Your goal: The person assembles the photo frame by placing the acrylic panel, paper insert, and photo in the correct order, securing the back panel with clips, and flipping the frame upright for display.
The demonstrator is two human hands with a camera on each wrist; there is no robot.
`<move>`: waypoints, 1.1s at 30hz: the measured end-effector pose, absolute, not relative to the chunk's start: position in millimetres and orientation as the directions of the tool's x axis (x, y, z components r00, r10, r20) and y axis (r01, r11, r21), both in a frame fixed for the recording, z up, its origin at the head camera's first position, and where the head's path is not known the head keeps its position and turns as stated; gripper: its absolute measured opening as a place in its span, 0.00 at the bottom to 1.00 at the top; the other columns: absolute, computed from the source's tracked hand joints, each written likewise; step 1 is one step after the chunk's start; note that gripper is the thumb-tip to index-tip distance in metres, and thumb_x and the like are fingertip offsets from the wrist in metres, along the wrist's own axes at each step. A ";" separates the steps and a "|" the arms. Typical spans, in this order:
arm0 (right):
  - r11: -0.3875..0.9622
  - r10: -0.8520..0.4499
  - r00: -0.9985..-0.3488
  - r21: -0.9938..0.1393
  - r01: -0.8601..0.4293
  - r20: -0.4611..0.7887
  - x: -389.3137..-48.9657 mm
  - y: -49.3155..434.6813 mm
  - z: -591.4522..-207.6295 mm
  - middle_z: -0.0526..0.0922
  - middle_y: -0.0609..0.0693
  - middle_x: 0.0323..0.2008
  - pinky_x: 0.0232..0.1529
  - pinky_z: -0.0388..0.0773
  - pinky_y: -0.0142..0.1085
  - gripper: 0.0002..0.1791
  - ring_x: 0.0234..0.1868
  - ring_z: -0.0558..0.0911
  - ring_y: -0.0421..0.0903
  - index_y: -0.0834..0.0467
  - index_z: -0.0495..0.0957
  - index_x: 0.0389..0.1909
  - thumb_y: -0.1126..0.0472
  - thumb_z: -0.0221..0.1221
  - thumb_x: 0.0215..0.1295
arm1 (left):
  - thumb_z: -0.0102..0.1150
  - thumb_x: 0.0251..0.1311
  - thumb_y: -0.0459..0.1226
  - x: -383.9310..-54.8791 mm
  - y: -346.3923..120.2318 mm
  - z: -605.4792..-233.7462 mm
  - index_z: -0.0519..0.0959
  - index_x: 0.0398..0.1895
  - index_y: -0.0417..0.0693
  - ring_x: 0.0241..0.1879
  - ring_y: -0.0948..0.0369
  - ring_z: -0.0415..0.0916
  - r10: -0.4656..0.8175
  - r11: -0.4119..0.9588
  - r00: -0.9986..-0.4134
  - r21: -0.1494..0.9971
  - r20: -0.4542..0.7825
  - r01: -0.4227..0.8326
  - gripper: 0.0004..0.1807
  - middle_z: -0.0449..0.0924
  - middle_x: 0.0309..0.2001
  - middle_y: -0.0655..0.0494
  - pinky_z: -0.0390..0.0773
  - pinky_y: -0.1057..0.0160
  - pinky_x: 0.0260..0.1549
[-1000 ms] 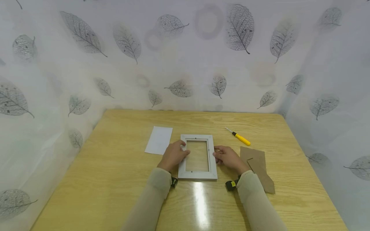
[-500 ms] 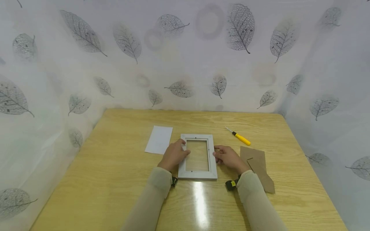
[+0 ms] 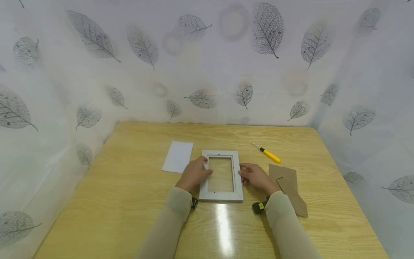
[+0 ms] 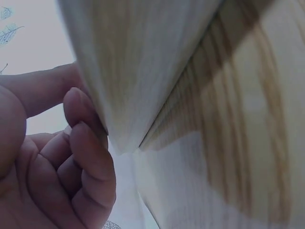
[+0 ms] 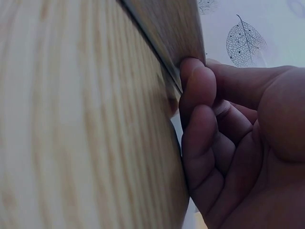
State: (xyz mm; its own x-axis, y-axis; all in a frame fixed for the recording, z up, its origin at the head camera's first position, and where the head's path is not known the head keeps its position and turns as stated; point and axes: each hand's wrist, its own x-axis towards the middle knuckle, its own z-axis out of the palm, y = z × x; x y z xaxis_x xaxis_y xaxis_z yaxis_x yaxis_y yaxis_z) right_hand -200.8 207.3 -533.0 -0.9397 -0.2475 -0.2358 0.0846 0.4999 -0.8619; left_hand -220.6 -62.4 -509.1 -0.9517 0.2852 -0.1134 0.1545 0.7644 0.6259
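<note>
A white picture frame (image 3: 223, 196) lies on the table in the head view, its opening showing bare wood and small dark tabs dotting its inner edge. On its left rail, my left hand (image 3: 194, 174) grips the frame with thumb and fingers. My right hand (image 3: 255, 177) pinches the right rail at the outer edge. The left wrist view shows the frame's side (image 4: 128, 62) against curled fingers (image 4: 93, 157). In the right wrist view, thumb and fingers (image 5: 200, 86) hold the opposite side of the frame (image 5: 174, 28).
A white rectangular sheet (image 3: 178, 157) lies left of the frame. Toward the back right is a screwdriver (image 3: 271, 155) with a yellow handle. Brown cardboard (image 3: 289, 183) with a dark angled line sits beside the right wrist. Leaf-patterned sheeting (image 3: 207, 64) encloses the wooden table (image 3: 129, 216).
</note>
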 end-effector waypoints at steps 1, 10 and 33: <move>0.499 -0.248 -0.940 -0.862 0.085 -0.236 -200.7 207.1 -532.7 0.81 0.52 0.30 0.34 0.78 0.39 0.25 0.30 0.78 0.46 0.67 0.65 0.67 0.59 0.52 0.75 | 0.64 0.62 0.46 -220.6 -62.6 -508.8 0.72 0.60 0.42 0.28 0.63 0.75 0.287 0.764 -0.951 0.626 -0.115 0.155 0.28 0.80 0.31 0.58 0.76 0.60 0.30; 0.501 -0.245 -0.939 -0.861 0.091 -0.242 -200.5 205.5 -530.1 0.81 0.52 0.29 0.33 0.78 0.39 0.25 0.29 0.78 0.46 0.67 0.65 0.67 0.60 0.52 0.74 | 0.68 0.58 0.44 -219.0 -63.7 -504.6 0.70 0.62 0.43 0.26 0.63 0.75 0.304 0.756 -0.942 0.637 -0.143 0.148 0.31 0.79 0.29 0.59 0.75 0.60 0.28; 0.488 -0.257 -0.932 -0.866 0.103 -0.256 -203.9 207.2 -527.4 0.80 0.53 0.30 0.34 0.79 0.39 0.26 0.30 0.78 0.46 0.67 0.64 0.68 0.59 0.52 0.75 | 0.70 0.55 0.44 -223.3 -61.8 -505.8 0.73 0.61 0.46 0.27 0.59 0.74 0.228 0.799 -0.963 0.593 -0.144 0.100 0.30 0.77 0.28 0.57 0.74 0.58 0.27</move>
State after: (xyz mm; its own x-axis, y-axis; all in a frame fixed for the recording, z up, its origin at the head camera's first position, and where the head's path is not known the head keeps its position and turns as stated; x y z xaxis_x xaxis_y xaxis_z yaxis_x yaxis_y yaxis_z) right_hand -203.9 207.2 -527.4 -0.9318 -0.2574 -0.2560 0.1031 0.4885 -0.8665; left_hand -223.3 -61.8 -505.8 -0.9631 0.2275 -0.1437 0.1003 0.7991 0.5928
